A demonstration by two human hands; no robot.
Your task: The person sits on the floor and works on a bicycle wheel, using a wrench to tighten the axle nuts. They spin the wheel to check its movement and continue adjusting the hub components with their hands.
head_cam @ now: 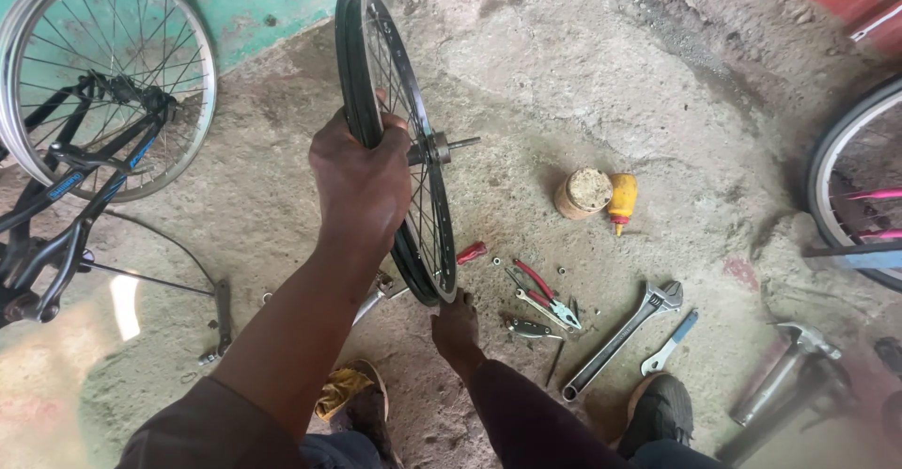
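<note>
Holding bicycle wheel (399, 140) upright on the concrete floor (583, 84): my left hand (362, 182) clenched over the rim, right hand (456, 326) fingers steadying the bottom; best kept vertical, axle level, pliers (545, 298) just beside

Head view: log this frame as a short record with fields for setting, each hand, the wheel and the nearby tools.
setting: rough concrete floor, bicycle repair spot
left hand: grip closed over the tyre of the black wheel, at its upper part
right hand: at the wheel's bottom edge, near the floor
wheel: upright, axle pointing right
tools: red-handled pliers, adjustable wrench, small spanner, hammer
other: yellow bottle, silver-rimmed wheel at upper left
</note>
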